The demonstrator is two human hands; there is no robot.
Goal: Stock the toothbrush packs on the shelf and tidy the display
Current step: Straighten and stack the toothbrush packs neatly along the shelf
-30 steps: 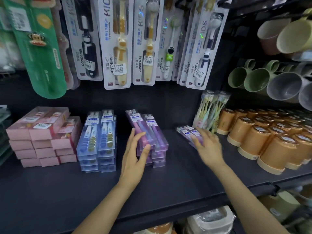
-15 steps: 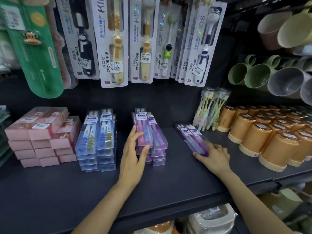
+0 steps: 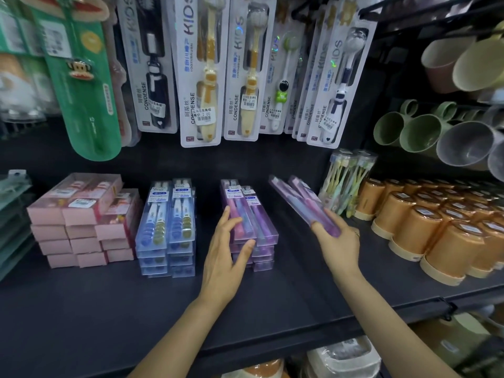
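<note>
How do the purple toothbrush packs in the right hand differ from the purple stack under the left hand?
The packs in the right hand, the held purple packs, are lifted off the shelf and tilted; the purple stack lies flat on it. The held purple packs are few; the purple stack is several layers high. The left hand only rests on the stack's side. Both are clear purple boxes.

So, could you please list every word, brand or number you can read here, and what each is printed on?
"KIDS": hanging white toothbrush card with yellow brush, and its neighbours.
"CONDENSE": lower part of the same cards.
"TOOTHBRUSH": small blue print on the white card with a panda brush.
"2.00": white price sticker on the yellow-brush card.
Too small or blurred: labels on the clear purple toothbrush boxes, blue boxes, pink boxes and orange cups.
</note>
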